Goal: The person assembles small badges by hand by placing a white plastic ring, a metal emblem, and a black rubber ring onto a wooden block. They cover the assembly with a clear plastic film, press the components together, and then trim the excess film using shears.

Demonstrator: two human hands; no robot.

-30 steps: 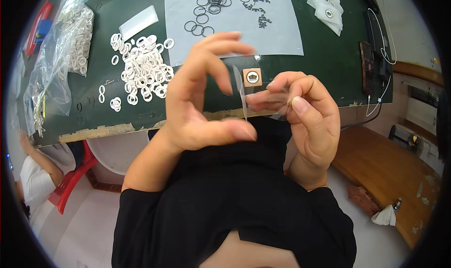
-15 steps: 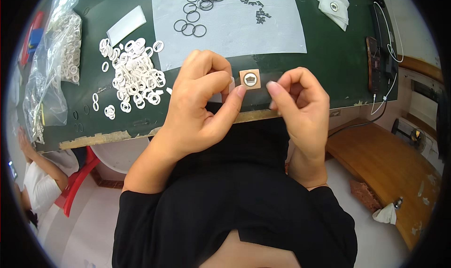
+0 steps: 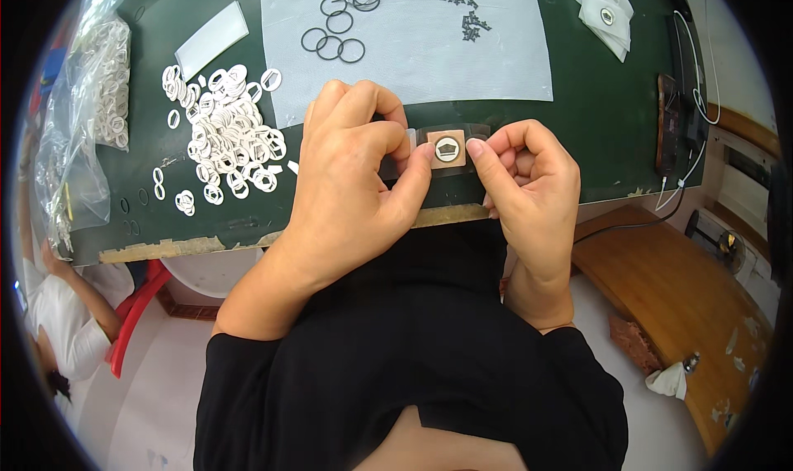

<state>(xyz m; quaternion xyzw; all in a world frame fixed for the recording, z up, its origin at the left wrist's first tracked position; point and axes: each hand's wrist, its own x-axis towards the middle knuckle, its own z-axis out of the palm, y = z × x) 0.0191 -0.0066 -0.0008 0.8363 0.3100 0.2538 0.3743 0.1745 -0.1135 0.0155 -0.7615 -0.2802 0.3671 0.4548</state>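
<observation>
A small square wooden block (image 3: 456, 134) sits on the green table near its front edge. On it lies a round piece (image 3: 447, 149), white with a dark rim and a dark shape in its middle. A strip of clear film (image 3: 477, 130) stretches across the block. My left hand (image 3: 351, 153) pinches the strip's left end between thumb and curled fingers, by a whitish tab (image 3: 411, 138). At the right end my right hand (image 3: 529, 178) is closed in a pinch, thumb tip beside the block. The fingers behind each thumb are partly hidden.
Left of my hands lies a heap of white rings (image 3: 227, 132). Black rings (image 3: 339, 48) and small dark pieces (image 3: 471, 25) rest on a pale sheet (image 3: 405, 75). Bagged parts (image 3: 111, 83), small packets (image 3: 607, 17) and a phone (image 3: 666, 124) stand around. Another person (image 3: 74, 298) sits at left.
My right hand has closed in on the block's right side, and clear film now shows stretched over the block between both hands. The whole view has shifted slightly.
</observation>
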